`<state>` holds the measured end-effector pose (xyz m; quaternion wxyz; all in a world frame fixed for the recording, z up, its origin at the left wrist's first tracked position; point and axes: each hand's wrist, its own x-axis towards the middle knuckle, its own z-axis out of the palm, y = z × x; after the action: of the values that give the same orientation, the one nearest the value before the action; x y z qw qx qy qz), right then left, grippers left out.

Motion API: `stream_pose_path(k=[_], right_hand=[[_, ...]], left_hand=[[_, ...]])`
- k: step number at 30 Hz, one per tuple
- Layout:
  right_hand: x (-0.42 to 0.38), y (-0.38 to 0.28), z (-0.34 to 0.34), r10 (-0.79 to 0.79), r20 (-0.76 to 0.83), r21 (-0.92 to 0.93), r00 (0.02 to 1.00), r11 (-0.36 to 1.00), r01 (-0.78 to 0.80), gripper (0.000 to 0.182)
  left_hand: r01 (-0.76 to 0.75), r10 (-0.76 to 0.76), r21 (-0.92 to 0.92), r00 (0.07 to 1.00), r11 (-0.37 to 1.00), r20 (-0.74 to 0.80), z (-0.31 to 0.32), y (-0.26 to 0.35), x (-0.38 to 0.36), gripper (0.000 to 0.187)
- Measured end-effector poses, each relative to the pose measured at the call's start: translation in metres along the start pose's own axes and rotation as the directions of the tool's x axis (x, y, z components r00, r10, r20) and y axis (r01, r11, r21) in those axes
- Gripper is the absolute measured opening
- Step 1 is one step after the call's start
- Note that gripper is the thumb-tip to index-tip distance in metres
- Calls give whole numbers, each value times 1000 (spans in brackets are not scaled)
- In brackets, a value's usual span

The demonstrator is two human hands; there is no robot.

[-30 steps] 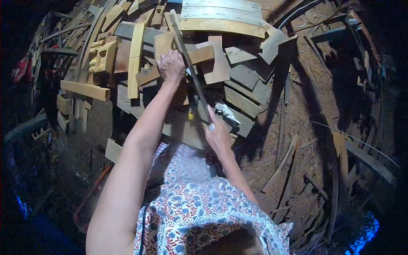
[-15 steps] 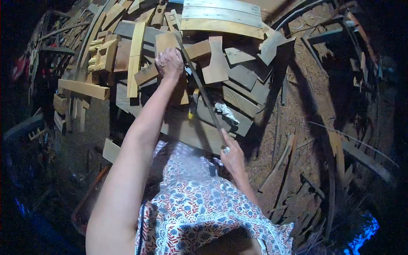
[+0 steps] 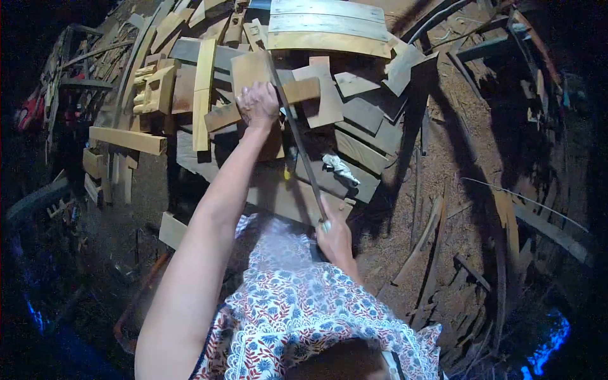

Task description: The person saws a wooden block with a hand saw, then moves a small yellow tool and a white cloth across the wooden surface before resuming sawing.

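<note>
My left hand [image 3: 257,104] presses down on a narrow wooden strip [image 3: 297,90] that lies across a pile of offcuts. My right hand [image 3: 334,237] grips the handle end of a long thin saw [image 3: 297,136], pulled back close to my body. The blade runs up and away from it and crosses the strip just right of my left hand. A square board [image 3: 248,66] lies right behind my left hand.
Stacked planks and curved boards [image 3: 329,28] fill the far side. A pale beam [image 3: 126,139] lies at the left, a crumpled white rag [image 3: 341,168] right of the blade. Sawdust and scrap slats [image 3: 418,244] cover the ground on the right.
My right hand drew the saw back toward my body over the last second, then pushed it slightly forward. My left hand stayed on the strip.
</note>
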<state>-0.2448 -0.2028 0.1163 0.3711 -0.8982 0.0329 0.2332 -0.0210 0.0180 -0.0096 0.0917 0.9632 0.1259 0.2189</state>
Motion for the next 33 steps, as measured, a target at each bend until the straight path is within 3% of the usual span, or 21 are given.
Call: stream_pose_path(k=[2, 4, 6, 12, 16, 19, 22, 23, 26, 27, 28, 30, 33], right_hand=[[1, -5, 1, 46, 37, 3, 998, 999, -46, 64], [24, -18, 4, 84, 65, 0, 994, 996, -85, 64], [60, -28, 14, -22, -63, -42, 998, 999, 19, 62], [-9, 11, 16, 32, -49, 20, 998, 999, -31, 63], [57, -16, 15, -14, -30, -39, 999, 999, 13, 63], [48, -10, 26, -80, -140, 3, 987, 997, 81, 64], [-22, 22, 29, 25, -66, -30, 998, 999, -27, 68], [-37, 26, 30, 59, -48, -19, 997, 998, -60, 69], [-20, 31, 31, 40, -95, -64, 995, 997, -47, 72], [-12, 29, 26, 4, -135, -48, 991, 999, -10, 73], [-13, 30, 19, 3, -136, -50, 991, 999, -10, 73], [-18, 27, 5, 59, -53, -129, 997, 989, -65, 72], [-42, 5, -13, 123, -17, -82, 992, 989, -124, 68]], left_hand=[[-39, 38, -15, 997, 999, -60, 2, -3, -8, 24], [-15, 15, -12, 1000, 1000, -10, 1, -3, -10, 23], [1, -1, -3, 1000, 1000, 19, -1, -2, -7, 22], [64, -65, 8, 996, 998, 68, -1, 1, -5, 24], [-1, 3, -48, 999, 999, 41, 4, -3, -6, 24], [36, -37, 17, 999, 999, 29, 1, 1, -3, 24], [48, -47, -5, 998, 999, 41, 0, 2, -3, 25], [41, -42, -9, 998, 999, -54, 3, 2, -6, 27], [35, -36, -118, 999, 992, -9, 16, -8, 0, 28], [101, -101, 2, 995, 995, -22, 17, -4, 2, 27], [103, -103, 0, 994, 995, -22, 15, -2, 1, 27], [98, -98, -14, 995, 995, 9, 10, -1, 2, 29], [62, -60, -20, 995, 998, 78, -2, 2, -5, 32]])
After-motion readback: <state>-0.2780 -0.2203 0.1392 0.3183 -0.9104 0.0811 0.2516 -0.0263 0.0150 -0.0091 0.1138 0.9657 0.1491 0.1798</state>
